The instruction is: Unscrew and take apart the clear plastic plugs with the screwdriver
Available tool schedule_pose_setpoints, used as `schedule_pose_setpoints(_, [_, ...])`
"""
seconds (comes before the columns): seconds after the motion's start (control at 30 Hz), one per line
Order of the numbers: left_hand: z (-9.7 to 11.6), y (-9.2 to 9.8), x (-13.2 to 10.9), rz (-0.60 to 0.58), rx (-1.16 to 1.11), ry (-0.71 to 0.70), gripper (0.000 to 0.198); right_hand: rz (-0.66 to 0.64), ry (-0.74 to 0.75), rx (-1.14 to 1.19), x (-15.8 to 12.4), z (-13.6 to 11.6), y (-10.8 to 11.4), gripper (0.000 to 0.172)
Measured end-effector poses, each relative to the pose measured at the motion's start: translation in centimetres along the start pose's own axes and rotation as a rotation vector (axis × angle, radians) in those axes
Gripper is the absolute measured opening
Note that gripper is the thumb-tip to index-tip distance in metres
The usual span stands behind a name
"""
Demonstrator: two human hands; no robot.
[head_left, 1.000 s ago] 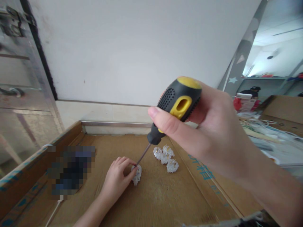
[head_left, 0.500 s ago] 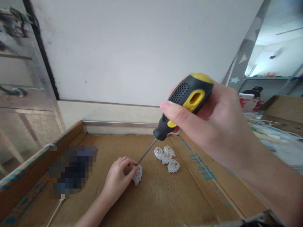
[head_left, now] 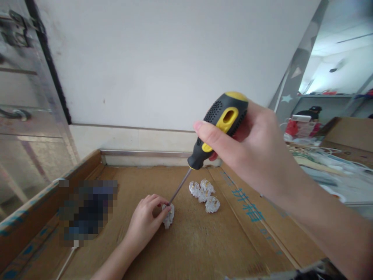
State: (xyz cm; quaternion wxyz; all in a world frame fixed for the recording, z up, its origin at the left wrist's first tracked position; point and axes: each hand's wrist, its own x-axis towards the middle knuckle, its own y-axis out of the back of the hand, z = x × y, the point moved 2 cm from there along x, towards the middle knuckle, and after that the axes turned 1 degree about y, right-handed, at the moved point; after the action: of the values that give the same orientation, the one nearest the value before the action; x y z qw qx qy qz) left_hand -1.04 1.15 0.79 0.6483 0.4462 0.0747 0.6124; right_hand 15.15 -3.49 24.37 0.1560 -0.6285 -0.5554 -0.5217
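My right hand (head_left: 244, 144) is wrapped round the black and yellow handle of a screwdriver (head_left: 223, 124). The tool slants down to the left, and its tip meets the top of a small clear plastic piece (head_left: 169, 218). Thumb and fingers of my left hand (head_left: 147, 217) pinch that piece against the cardboard, close beside the screwdriver tip. What exactly the tip rests on is too small to make out. Several similar clear plastic pieces (head_left: 204, 191) with small gold-coloured parts lie in a cluster to the right.
The work surface is a cardboard box (head_left: 192, 249) with raised sides and blue print. A pixelated dark object (head_left: 91, 212) with a white cable lies at left. Behind stands a white wall (head_left: 163, 66). A cluttered table (head_left: 326, 171) and a person (head_left: 313, 113) are at right.
My right hand and the screwdriver handle have shifted a little to the left, with the tip still at the same piece. My left hand keeps its pinch.
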Motion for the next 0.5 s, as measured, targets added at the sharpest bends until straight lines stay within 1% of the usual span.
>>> schedule_pose_setpoints(0.3, [0.3, 0.04, 0.16, -0.053, 0.026, 0.033, 0.019, -0.025, 0.036, -0.035, 0.19, -0.71, -0.5, 0.03])
schedule_pose_setpoints(0.4, [0.36, 0.22, 0.13, -0.039, 0.059, 0.019, 0.018, -0.033, 0.053, -0.041, 0.17, -0.75, -0.49, 0.03])
schedule_pose_setpoints(0.5, [0.24, 0.31, 0.0, 0.021, 0.074, 0.033, 0.021, -0.032, 0.054, -0.044, 0.16, -0.76, -0.47, 0.029])
